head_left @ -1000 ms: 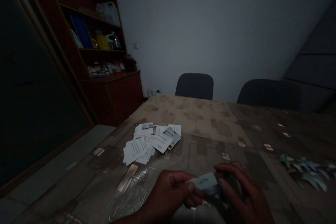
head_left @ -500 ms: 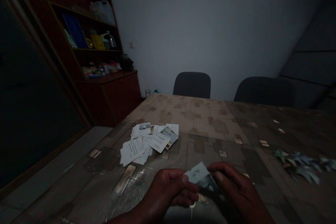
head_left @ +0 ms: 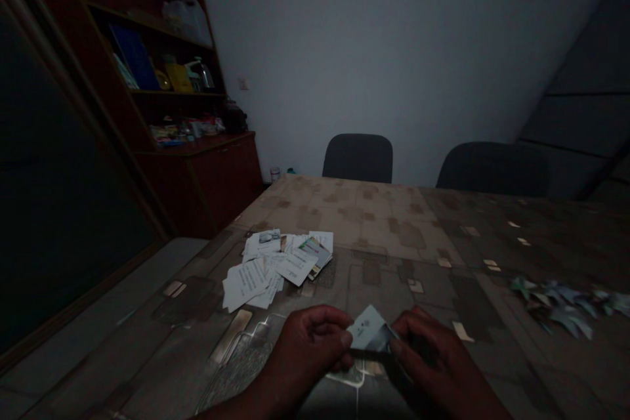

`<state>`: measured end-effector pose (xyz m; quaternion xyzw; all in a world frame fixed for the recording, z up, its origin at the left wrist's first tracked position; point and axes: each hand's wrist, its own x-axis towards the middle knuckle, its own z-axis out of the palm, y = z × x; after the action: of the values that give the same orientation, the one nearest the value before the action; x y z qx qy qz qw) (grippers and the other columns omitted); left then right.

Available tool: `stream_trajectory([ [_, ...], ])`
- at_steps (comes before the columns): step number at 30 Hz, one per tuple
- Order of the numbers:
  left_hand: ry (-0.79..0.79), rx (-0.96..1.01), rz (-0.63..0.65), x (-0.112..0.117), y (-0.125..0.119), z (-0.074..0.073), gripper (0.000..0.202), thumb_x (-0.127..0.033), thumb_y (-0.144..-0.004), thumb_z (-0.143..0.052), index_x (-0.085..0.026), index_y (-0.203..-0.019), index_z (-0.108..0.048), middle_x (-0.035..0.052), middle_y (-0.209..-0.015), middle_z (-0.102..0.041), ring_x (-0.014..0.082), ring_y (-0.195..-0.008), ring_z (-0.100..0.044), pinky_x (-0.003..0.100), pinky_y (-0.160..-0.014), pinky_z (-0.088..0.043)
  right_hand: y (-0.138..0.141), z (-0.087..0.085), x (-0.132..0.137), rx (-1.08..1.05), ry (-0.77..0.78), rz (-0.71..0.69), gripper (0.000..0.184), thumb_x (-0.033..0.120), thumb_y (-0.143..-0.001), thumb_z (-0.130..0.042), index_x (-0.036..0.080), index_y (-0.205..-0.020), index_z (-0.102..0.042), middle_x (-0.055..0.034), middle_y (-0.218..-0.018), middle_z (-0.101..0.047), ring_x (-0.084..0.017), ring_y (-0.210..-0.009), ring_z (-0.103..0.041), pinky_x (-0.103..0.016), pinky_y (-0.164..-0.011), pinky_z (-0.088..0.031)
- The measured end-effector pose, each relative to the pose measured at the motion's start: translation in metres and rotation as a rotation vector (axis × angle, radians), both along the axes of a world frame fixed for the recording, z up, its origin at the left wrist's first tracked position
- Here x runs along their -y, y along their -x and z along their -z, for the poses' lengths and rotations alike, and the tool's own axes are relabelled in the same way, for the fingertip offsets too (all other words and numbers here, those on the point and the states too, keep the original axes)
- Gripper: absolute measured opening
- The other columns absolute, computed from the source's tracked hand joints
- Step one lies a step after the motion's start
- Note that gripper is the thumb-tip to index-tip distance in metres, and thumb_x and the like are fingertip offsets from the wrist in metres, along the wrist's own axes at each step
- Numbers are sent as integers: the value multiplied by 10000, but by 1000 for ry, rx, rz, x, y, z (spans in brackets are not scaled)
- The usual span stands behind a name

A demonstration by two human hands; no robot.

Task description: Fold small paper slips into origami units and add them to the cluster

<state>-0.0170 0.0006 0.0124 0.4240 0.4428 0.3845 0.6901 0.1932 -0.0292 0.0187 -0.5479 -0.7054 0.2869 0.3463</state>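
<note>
Both of my hands pinch one small pale paper card (head_left: 367, 330) just above the table (head_left: 384, 230) near its front edge. My left hand (head_left: 312, 348) grips the card's left side with thumb and fingers closed. My right hand (head_left: 426, 357) grips the right side, fingers curled over it. The card is tilted, partly folded between the fingers. A loose pile of white printed cards (head_left: 275, 264) lies on the table, left of and beyond my hands.
Several folded paper pieces (head_left: 561, 302) lie in a row at the table's right. Two dark chairs (head_left: 357, 157) (head_left: 492, 168) stand at the far side. A wooden shelf unit (head_left: 177, 105) with bottles and books fills the left wall. The room is dim.
My hands and the card have shifted slightly up and away from me in view. The card is turned more upright and my right fingers have closed further over it.
</note>
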Motion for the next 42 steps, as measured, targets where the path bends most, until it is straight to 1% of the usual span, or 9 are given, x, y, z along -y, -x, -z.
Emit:
stream_trajectory([
  [6, -116, -97, -6, 0, -2, -2, 224, -218, -632, -770, -121, -813, -681, -9, -617, -629, 117, -522, -598, 236, -549, -442, 0, -5, 3, 28, -83, 69, 118, 346, -849, -570, 240, -885, -608, -29, -828, -643, -233, -791, -618, -342, -686, -480],
  [11, -158, -152, -11, 4, -3, -7, 162, -198, -655, -717, -120, -795, -700, 15, -644, -642, 130, -562, -607, 233, -557, -433, -3, -6, 2, 65, -192, -6, 78, 298, -865, -574, 252, -914, -614, -38, -900, -667, -240, -846, -629, -347, -728, -499],
  [19, -216, -218, 7, 6, -3, -3, 195, -210, -650, -682, -110, -811, -726, 29, -642, -659, 150, -581, -610, 236, -564, -428, 2, -1, 0, 13, -64, -11, 115, 319, -873, -547, 223, -823, -584, -24, -818, -623, -224, -807, -599, -331, -718, -454],
  [25, -299, -287, 74, 7, -2, 7, 223, -206, -682, -649, -113, -866, -736, 28, -649, -659, 147, -587, -591, 234, -570, -419, 5, -3, -3, 85, -31, -45, 153, 296, -832, -596, 203, -711, -581, -12, -741, -583, -213, -739, -575, -329, -679, -405],
  [32, -313, -496, 278, 11, 1, -2, 309, -163, -740, -613, -136, -1027, -724, 25, -736, -677, 133, -601, -554, 221, -561, -406, 7, 11, -10, 371, -29, -110, 141, 217, -834, -648, 196, -696, -628, -24, -761, -641, -234, -803, -572, -365, -733, -357],
  [34, -433, -643, 311, 7, 7, -6, 295, -134, -752, -602, -159, -1019, -725, 41, -818, -708, 151, -646, -586, 244, -602, -441, 8, 18, -11, 422, 15, -111, 144, 189, -816, -662, 192, -681, -612, -14, -741, -638, -224, -794, -572, -349, -720, -347],
  [38, -923, -795, 478, -1, 28, -1, 224, -98, -856, -535, -191, -951, -716, 51, -968, -713, 188, -893, -635, 296, -806, -468, 11, 25, -11, 479, 42, -117, 123, 162, -792, -669, 191, -693, -601, -5, -740, -640, -223, -797, -573, -339, -710, -335],
  [41, -1185, -825, 523, 3, 42, 13, 222, -133, -897, -524, -219, -1032, -678, 44, -1036, -705, 173, -869, -634, 257, -725, -459, 10, 27, -10, 506, 29, -115, 125, 156, -782, -670, 194, -688, -597, -5, -741, -638, -226, -795, -569, -344, -714, -334],
  [42, -1197, -856, 504, 6, 45, 17, 200, -169, -919, -528, -233, -1055, -660, 26, -988, -707, 163, -830, -632, 247, -693, -451, 9, 27, -10, 513, 24, -116, 120, 154, -780, -672, 196, -695, -598, -8, -750, -641, -229, -798, -570, -347, -717, -335],
])
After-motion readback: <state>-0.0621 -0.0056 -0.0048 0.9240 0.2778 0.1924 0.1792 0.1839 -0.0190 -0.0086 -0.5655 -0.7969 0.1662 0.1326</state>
